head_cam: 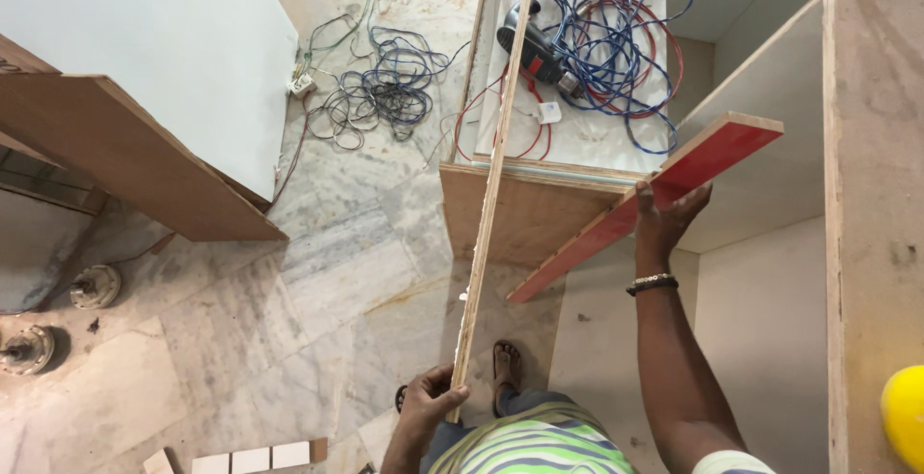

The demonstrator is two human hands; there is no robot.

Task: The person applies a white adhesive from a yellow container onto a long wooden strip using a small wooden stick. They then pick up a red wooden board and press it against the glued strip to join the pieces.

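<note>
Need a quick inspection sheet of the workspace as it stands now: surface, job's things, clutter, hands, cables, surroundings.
Surface: marble floor, dusty.
Job's things: long plywood strip seen edge-on; red laminate board tilted.
Clutter: small white offcuts on floor; two round metal parts at left.
Hands: left hand grips the strip's near end; right hand holds the red board from below.
Cables: tangled blue, red and green wires; power drill among them.
Surroundings: plywood cabinet panels; yellow helmet at right.
</note>
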